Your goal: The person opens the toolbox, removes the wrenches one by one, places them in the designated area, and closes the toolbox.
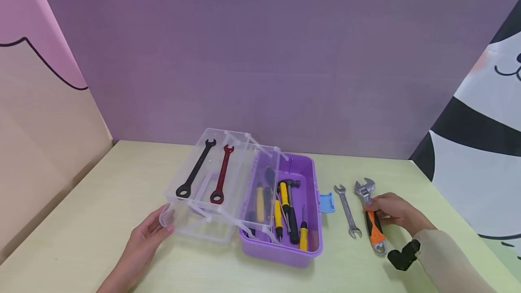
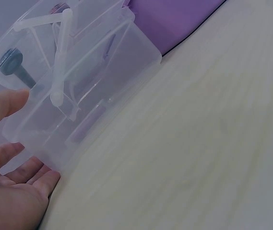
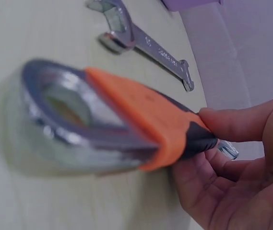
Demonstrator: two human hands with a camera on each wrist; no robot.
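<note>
Near the right edge of the bench (image 1: 101, 211), the right hand (image 1: 394, 214) grips an adjustable wrench (image 1: 373, 228) by its orange-and-black handle; a narrow strip of room separates it from the silver wrench (image 1: 348, 211). Left of the purple toolbox (image 1: 281, 255), the left hand (image 1: 145, 235), loosely spread, touches the near-left corner of the clear tray (image 1: 240, 177); broad bench runs to the left edge.

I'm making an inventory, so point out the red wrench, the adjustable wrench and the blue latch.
Red wrench (image 1: 222, 172), head view: middle of its shaft.
Adjustable wrench (image 1: 372, 225), head view: its orange-and-black handle.
Blue latch (image 1: 327, 203), head view: middle of its face.
</note>
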